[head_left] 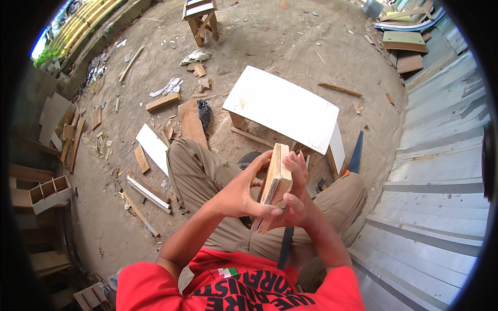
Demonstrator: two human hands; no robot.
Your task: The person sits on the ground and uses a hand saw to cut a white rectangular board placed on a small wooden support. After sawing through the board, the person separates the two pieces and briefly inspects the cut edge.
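Observation:
Above my lap, a small stack of short wooden blocks (276, 179) is held tilted between both hands. My left hand (244, 192) grips its left side, thumb across the lower end and fingers at the upper edge. On the right side, my right hand (296, 189) closes round the same blocks, with its fingers up along the edge. Pale cut faces and rough edges show on the wood. How the pieces are joined cannot be told. Just beyond my hands stands a low wooden bench with a white top (282, 106).
A handsaw with a blue blade (356, 153) lies by my right knee. Wood offcuts and a white board (154, 147) are scattered left of my legs. A wooden stool (200, 20) stands farther off. Corrugated metal sheeting (436, 192) runs along the right; a partitioned wooden box (51, 194) is left.

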